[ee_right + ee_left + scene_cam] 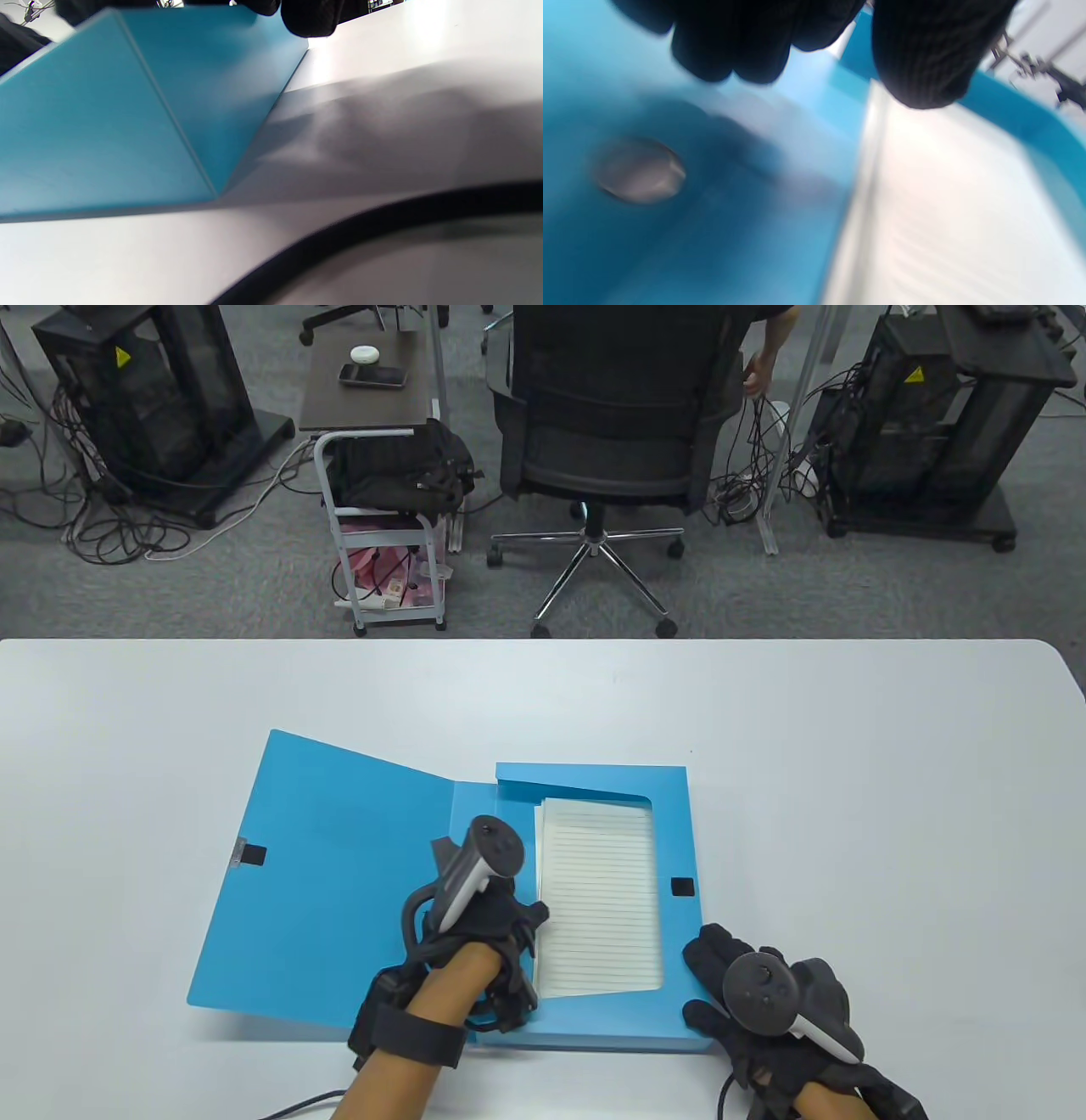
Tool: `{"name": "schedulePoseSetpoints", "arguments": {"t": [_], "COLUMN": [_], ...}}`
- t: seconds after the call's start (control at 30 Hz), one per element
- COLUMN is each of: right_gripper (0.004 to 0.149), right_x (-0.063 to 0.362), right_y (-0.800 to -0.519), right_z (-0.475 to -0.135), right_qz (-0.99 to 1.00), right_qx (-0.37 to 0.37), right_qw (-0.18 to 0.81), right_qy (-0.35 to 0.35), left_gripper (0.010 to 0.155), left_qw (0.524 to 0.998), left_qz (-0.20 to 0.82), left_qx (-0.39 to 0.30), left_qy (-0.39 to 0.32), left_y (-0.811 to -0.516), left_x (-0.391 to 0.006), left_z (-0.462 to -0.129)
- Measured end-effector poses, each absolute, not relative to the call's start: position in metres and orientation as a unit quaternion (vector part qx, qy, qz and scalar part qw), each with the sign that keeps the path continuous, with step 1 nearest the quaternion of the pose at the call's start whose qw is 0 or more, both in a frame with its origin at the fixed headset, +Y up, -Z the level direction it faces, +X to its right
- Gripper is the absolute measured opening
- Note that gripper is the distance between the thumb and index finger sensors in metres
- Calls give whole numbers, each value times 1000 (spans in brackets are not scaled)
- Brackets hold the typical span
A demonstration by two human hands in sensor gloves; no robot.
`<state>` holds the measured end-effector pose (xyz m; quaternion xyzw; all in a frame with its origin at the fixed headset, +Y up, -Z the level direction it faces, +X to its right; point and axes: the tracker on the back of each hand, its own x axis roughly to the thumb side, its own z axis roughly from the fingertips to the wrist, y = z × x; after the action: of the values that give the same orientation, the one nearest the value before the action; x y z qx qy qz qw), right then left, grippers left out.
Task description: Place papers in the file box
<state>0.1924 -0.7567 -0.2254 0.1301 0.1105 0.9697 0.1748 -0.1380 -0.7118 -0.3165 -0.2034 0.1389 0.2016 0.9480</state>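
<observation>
Room: grey carpet floor behind a white table (848, 780); a black office chair (615, 432) stands just past the far edge, beside it a small cart (386, 551) with a dark bag, and black equipment racks (140, 398) with many cables at both sides.
Person at back: only an arm (764, 356) shows behind the chair; the rest is cut off.
In the way: the left hand (475, 925) and its tracker cover the near left part of the box tray and the left edge of the sheets.
Hidden or unclear: the left wrist view is strongly blurred; a grey oval spot (638, 169) on the blue surface cannot be identified. In the right wrist view a dark curved band (382, 228) crosses the bottom, out of focus.
File box: blue file box (594, 1027), open, lying flat near the table's front edge; its lid (331, 865) is folded out to the left and rests on the table.
Papers: white lined papers (598, 899) lie inside the tray, top edge under a blue flap.
Left hand grip: fingers (916, 55) hang just over the sheets' left edge; pinching or only touching, I cannot tell.
Right hand: right hand (764, 993) rests against the box's near right corner, fingers spread, holding nothing.
</observation>
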Motion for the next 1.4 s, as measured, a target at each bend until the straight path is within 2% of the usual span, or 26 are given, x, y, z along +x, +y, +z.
{"name": "schedulePoseSetpoints", "arguments": {"t": [0.13,0.2,0.3,0.43,0.53,0.67,0.7,0.77,0.87,0.93,0.97,1.03,1.17,1.27,1.4], "right_gripper": [66,66,66,66,66,65,65,65,66,66,66,66,66,65,65], "right_x": [193,193,194,195,198,197,197,197,198,198,198,198,198,199,200], "right_y": [-757,-758,-758,-759,-762,-760,-760,-760,-761,-761,-761,-761,-761,-761,-762], "right_z": [-226,-225,-226,-226,-227,-227,-227,-227,-228,-228,-228,-227,-227,-227,-228], "right_qz": [970,969,968,968,964,966,967,966,965,965,965,964,963,963,961], "right_qx": [132,132,131,129,122,126,127,125,123,123,124,122,122,122,123], "right_qw": [170,173,178,177,199,188,186,191,197,196,196,200,205,204,212], "right_qy": [110,117,121,118,127,121,120,120,123,122,122,124,128,127,132], "left_gripper": [86,86,88,94,98,85,82,66,57,61,65,71,70,68,65], "left_qw": [946,944,942,914,875,825,822,823,810,784,776,765,807,806,804], "left_qz": [221,217,165,164,244,364,376,406,484,556,572,596,559,572,568], "left_qx": [-86,-16,24,0,-47,-112,-108,-54,-87,-134,-153,-208,-186,-153,-160], "left_qy": [222,247,290,370,416,418,414,395,320,242,218,125,36,-18,-67], "left_y": [-680,-677,-681,-691,-691,-690,-687,-671,-650,-634,-629,-618,-598,-592,-601], "left_x": [-215,-241,-281,-322,-349,-363,-364,-369,-364,-348,-340,-312,-256,-212,-161], "left_z": [-299,-288,-272,-257,-244,-236,-235,-235,-238,-238,-239,-241,-242,-249,-263]}}
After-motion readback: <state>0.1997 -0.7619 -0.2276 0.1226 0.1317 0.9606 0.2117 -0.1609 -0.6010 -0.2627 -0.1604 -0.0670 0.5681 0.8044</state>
